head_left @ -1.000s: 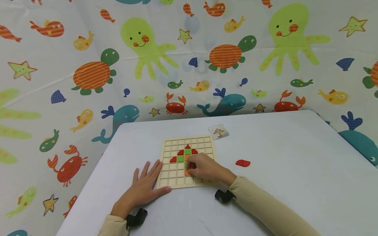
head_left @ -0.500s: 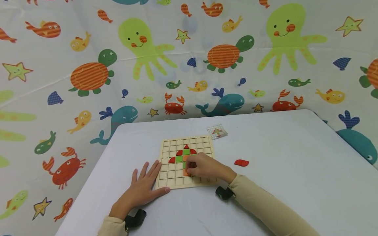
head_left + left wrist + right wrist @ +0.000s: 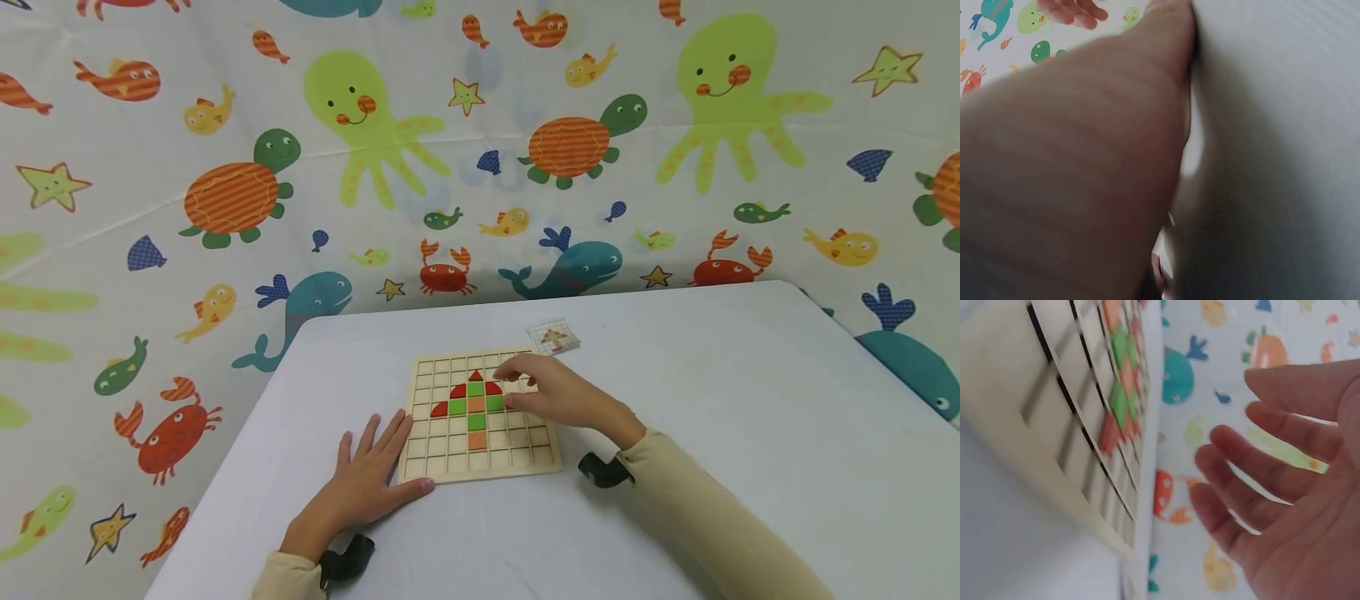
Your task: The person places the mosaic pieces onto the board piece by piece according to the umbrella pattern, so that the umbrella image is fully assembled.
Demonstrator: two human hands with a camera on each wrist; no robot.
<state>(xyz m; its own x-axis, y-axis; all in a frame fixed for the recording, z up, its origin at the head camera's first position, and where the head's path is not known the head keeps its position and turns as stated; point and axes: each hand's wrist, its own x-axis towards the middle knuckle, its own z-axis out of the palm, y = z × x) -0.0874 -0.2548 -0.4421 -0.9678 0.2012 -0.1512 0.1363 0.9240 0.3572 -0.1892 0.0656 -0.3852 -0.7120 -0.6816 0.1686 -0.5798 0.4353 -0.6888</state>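
A pale wooden grid board [image 3: 438, 462] lies on the table with flat red, green and orange pieces set in its squares. Among them are a red triangle [image 3: 476, 376], a green square [image 3: 477, 422] and an orange square [image 3: 477, 440]. My left hand [image 3: 367, 483] lies flat with spread fingers, touching the board's left edge and front corner. Over the board's right half hovers my right hand [image 3: 558, 392], its fingers loosely bent and apart. The right wrist view shows nothing in that right hand [image 3: 1297, 469]. My left wrist and hand [image 3: 1085, 156] fill much of the left wrist view.
A small card [image 3: 555, 336] with a printed grid pattern lies behind the board's far right corner. The white table [image 3: 720, 358] ends at a cloth backdrop [image 3: 420, 167] printed with sea animals.
My right hand has lifted off the lower middle squares and moved right and back, its fingers spreading. The two red pieces right of the board are now hidden from view. My left hand stays put.
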